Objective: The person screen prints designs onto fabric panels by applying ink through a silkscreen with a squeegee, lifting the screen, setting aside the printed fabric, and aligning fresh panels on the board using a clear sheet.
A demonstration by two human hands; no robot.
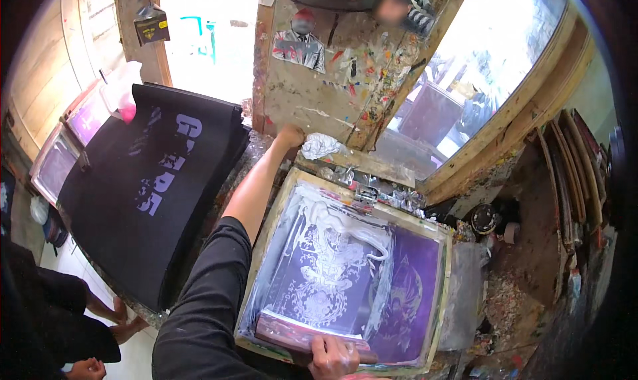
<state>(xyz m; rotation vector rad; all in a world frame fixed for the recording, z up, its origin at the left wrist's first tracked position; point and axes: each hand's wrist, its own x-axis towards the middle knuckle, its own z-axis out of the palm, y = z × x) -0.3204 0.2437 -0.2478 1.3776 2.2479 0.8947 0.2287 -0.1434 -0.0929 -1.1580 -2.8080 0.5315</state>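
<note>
My right hand (332,358) is closed on the wooden handle of a wide squeegee (289,333), which lies across the near end of a screen-printing frame (444,283). White ink (339,222) is heaped and smeared toward the far end of the purple mesh, over a light ornate design (322,273). A second design shows on the mesh's right part. My left arm reaches far forward, and my left hand (290,136) is curled at the bench's back, right beside a crumpled white rag (320,146). Whatever its fingers hold is hidden.
Left of the screen lies a stack of black printed sheets (133,200). At the lower left another person's hand (86,369) and legs show. Behind stands a paint-spattered board (332,87). Several flat panels (571,174) lean at the right, beside a cluttered, ink-stained surface.
</note>
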